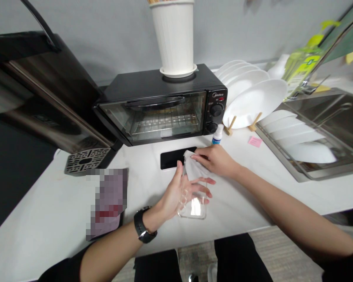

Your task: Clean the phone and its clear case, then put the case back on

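Wiping: a white, soft crumpled cloth wipe is pressed against a clear glossy plastic phone case, seen from beside the counter.
Case: see-through, rounded at the corners, catching a bright glare. It sits just above the front part of the white smooth stone counter, in the left hand.
Left hand: palm turned sideways, thumb up, fingers loosely spread and only slightly curled, cradling the case from behind. A black wristwatch sits on that wrist.
Right hand: fingers narrowly pinched together on the wipe's upper edge, holding it down onto the case and the left palm.
Behind the hands: a flat black glossy phone lies on the counter, touching neither hand.
Backdrop: a black metal toaster oven with a glass door carries a white ribbed tall container on its top.
Nearby: a small white bottle with a blue label stands just beside the oven. White round plates lean in a wooden rack.
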`<state>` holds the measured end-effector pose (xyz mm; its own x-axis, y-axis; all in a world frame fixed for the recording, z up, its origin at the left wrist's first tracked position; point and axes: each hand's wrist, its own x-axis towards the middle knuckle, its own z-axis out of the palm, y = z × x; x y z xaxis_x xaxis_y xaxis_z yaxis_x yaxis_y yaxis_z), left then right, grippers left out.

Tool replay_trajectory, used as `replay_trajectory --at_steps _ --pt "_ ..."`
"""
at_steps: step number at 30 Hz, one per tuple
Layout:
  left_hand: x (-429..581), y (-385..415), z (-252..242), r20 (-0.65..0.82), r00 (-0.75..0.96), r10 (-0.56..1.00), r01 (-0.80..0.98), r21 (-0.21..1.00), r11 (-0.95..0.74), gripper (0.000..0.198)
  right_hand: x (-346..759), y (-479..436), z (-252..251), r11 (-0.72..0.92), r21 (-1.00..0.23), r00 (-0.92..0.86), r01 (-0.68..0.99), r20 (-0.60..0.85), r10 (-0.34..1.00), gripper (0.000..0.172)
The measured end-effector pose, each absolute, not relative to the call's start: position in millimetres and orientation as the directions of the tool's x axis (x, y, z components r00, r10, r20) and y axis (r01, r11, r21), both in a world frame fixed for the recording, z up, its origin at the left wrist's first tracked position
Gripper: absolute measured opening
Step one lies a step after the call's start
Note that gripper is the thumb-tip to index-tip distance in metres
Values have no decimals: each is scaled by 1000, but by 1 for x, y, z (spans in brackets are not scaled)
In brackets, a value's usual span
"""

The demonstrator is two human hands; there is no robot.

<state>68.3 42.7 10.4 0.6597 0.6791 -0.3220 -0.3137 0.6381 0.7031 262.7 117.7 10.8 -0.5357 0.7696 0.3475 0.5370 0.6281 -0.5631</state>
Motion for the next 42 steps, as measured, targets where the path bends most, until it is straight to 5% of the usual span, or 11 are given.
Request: replay_trajectory --at_steps 3,8,13,18,24,29,34,39,42 --pt "68 43 11 -335 655 677 -296 711 638 102 263 118 10 641 -643 -559 420 373 740 26" --pt "69 41 8 -301 626 720 -311 751 583 99 264 118 10 603 -524 -469 602 379 798 42" --pt "68 42 9 -325 583 745 -328 745 581 104 261 118 10 639 -618 -562 458 355 747 26" --pt "69 41 8 -296 593 749 -305 778 549 99 262 118 10 556 -422 -452 716 327 830 42" --pt "67 42 6 -325 613 721 -277 766 580 114 260 116 12 673 -592 -581 444 381 719 30" --pt "66 42 7 -310 636 706 -254 780 572 113 263 117 11 584 -406 -468 703 354 810 45" --pt "66 43 4 -307 618 724 -294 764 575 114 261 117 12 652 -596 -572 469 358 738 30" --pt "65 42 4 -297 658 692 -246 784 571 115 262 117 13 596 -491 -481 635 353 803 47" --pt "66 42 5 -300 630 716 -273 779 565 113 261 116 14 632 -554 -533 542 355 768 39"
